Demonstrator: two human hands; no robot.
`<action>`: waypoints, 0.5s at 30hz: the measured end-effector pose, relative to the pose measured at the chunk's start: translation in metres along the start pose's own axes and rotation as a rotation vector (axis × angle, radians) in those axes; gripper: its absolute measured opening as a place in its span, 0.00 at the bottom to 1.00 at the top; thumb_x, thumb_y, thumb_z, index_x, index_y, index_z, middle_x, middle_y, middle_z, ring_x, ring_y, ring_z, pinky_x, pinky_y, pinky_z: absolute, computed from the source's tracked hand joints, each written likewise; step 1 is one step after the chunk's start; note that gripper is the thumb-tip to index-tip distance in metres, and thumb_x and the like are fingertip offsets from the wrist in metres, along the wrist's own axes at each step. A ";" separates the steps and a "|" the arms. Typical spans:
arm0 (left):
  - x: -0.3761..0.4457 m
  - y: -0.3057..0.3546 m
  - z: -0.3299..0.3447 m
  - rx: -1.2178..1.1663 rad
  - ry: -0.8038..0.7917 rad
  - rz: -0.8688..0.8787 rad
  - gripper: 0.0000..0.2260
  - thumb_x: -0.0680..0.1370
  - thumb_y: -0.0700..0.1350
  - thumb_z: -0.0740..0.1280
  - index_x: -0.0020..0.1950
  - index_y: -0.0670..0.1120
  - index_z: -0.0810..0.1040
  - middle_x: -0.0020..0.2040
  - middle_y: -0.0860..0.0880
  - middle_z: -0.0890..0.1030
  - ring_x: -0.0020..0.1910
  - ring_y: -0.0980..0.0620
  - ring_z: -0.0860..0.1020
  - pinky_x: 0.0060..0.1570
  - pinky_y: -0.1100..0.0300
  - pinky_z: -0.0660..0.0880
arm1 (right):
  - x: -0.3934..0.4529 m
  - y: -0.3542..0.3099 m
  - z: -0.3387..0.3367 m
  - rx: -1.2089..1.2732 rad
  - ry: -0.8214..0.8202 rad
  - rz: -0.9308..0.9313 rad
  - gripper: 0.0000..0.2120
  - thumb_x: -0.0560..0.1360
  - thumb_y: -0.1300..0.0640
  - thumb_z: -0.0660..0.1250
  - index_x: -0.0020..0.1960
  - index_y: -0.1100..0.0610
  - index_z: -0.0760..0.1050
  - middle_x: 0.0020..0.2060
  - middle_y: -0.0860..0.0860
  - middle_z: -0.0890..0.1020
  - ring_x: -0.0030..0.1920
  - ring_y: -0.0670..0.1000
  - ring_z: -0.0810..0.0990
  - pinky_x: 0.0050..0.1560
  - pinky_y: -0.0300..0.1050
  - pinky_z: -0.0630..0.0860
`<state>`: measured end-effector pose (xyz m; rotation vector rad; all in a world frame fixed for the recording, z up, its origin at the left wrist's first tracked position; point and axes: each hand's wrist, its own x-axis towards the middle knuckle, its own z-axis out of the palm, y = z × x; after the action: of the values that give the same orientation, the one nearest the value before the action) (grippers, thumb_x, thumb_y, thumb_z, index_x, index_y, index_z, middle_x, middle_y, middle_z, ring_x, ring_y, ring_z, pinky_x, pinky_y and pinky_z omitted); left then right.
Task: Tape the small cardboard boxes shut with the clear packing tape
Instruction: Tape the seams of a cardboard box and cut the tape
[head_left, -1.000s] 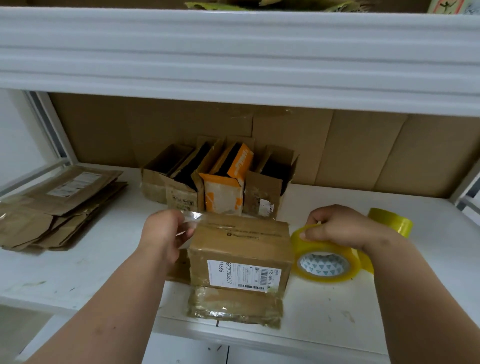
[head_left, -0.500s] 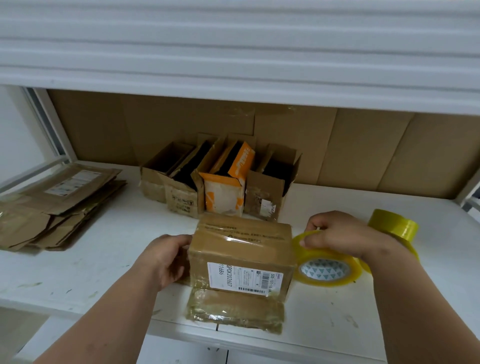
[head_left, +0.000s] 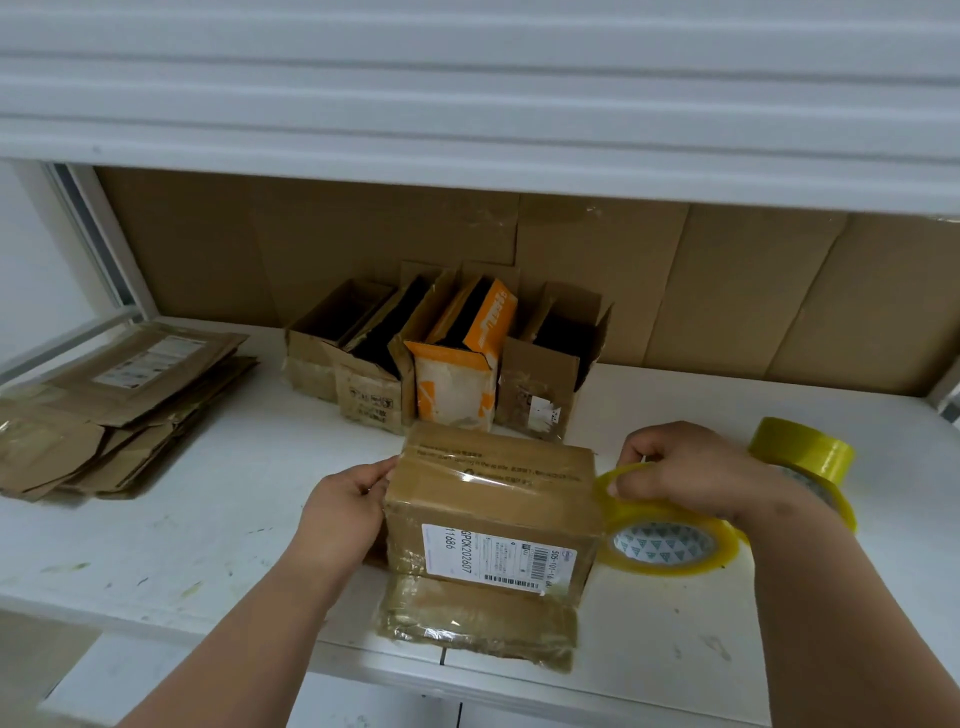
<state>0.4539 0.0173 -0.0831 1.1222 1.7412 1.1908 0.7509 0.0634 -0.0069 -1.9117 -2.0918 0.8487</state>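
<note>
Left hand (head_left: 347, 506) pressing taped box (head_left: 491, 512), right hand (head_left: 685, 475) gripping tape roll (head_left: 667, 543)

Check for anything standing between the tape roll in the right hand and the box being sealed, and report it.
Nothing visible does. The tape roll, gripped by the right hand, sits right beside the box, with tape already running across its top. The left hand presses the box's far side.

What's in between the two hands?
In the head view, the brown cardboard box sits between the left hand and the right hand, which holds the tape roll.
</note>
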 end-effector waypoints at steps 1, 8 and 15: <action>0.002 -0.003 -0.001 0.028 -0.030 -0.026 0.11 0.82 0.44 0.63 0.55 0.52 0.85 0.48 0.51 0.86 0.50 0.50 0.83 0.56 0.51 0.79 | 0.000 0.000 0.001 -0.001 0.000 0.000 0.08 0.71 0.49 0.75 0.44 0.52 0.80 0.43 0.50 0.81 0.45 0.49 0.79 0.39 0.42 0.72; 0.015 0.005 -0.015 0.317 -0.071 -0.062 0.13 0.81 0.47 0.65 0.65 0.49 0.79 0.62 0.48 0.80 0.57 0.48 0.79 0.63 0.52 0.73 | -0.002 0.004 0.002 0.050 0.012 0.007 0.08 0.70 0.49 0.75 0.43 0.52 0.81 0.42 0.50 0.83 0.45 0.49 0.81 0.44 0.45 0.76; -0.015 0.047 0.014 0.402 -0.043 0.139 0.20 0.81 0.59 0.59 0.70 0.53 0.73 0.59 0.54 0.76 0.62 0.46 0.75 0.58 0.53 0.71 | -0.005 0.009 0.007 0.083 0.036 -0.010 0.11 0.70 0.45 0.75 0.43 0.53 0.81 0.43 0.52 0.83 0.46 0.51 0.82 0.49 0.51 0.80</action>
<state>0.4835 0.0164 -0.0416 1.5128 1.9477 0.9071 0.7562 0.0565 -0.0159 -1.8589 -2.0110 0.8785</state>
